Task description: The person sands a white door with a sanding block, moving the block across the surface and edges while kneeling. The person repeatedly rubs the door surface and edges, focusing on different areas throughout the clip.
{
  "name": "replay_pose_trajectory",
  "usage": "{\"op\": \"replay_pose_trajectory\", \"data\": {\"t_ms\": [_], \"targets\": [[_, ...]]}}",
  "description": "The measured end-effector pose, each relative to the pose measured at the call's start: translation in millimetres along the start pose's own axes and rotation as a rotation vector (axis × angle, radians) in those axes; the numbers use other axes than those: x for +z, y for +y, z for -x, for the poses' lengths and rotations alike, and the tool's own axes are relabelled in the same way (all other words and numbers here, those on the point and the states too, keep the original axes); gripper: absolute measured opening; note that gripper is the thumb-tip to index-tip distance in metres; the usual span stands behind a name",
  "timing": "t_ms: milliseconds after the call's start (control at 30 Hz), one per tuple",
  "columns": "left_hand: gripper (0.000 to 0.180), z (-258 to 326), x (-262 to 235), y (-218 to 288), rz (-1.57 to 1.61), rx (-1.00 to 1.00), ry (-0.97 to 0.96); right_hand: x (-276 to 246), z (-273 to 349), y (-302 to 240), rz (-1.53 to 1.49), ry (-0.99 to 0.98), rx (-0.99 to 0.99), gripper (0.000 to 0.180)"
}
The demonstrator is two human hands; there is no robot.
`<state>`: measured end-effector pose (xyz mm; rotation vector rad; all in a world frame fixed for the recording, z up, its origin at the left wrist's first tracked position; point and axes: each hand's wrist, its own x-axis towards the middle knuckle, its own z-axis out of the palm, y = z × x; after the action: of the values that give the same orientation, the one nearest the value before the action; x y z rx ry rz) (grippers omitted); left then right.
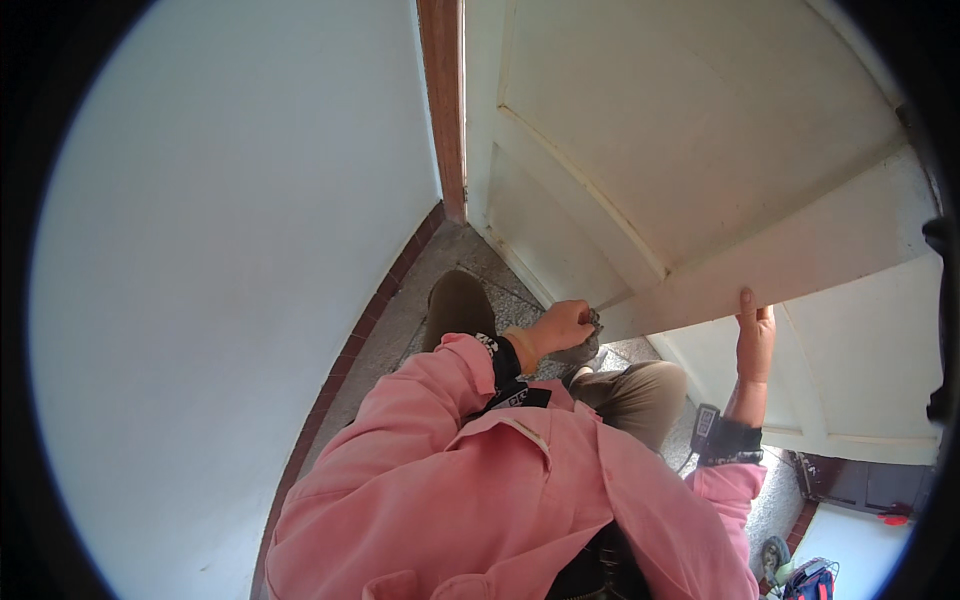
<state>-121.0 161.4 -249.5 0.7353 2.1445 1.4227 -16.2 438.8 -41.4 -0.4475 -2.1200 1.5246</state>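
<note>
A cream panelled door (700,150) stands ajar in front of me, its edge running from lower left to upper right. My left hand (562,327) is closed on a small grey pad or cloth (592,332) pressed against the lower end of the door's edge. My right hand (755,335) grips the door's edge farther right, fingers wrapped over it. Both wrists wear black straps, and my sleeves are pink.
A white wall (220,250) fills the left side, with a dark red skirting strip (345,360) along the speckled floor (400,330). A brown door frame (445,100) rises at the top. My knee (640,395) and a brown shoe (455,305) are below the door. Coloured objects (810,580) lie at lower right.
</note>
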Motion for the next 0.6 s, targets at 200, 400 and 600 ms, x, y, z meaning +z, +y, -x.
{"op": "replay_pose_trajectory", "data": {"t_ms": [200,400,600], "targets": [[0.024,23.3,1.9,-4.6,-0.006,0.031,0.091,-7.1,-5.3,0.3,0.026,0.058,-0.024,0.052],[0.024,34.6,0.4,-8.8,-0.020,0.101,0.114,-19.8,-16.6,3.7,0.693,0.191,0.088,0.042],[0.026,38.3,0.9,-6.1,-0.036,0.110,0.110,-21.5,-10.9,13.4,0.438,0.153,0.184,0.039]]}}
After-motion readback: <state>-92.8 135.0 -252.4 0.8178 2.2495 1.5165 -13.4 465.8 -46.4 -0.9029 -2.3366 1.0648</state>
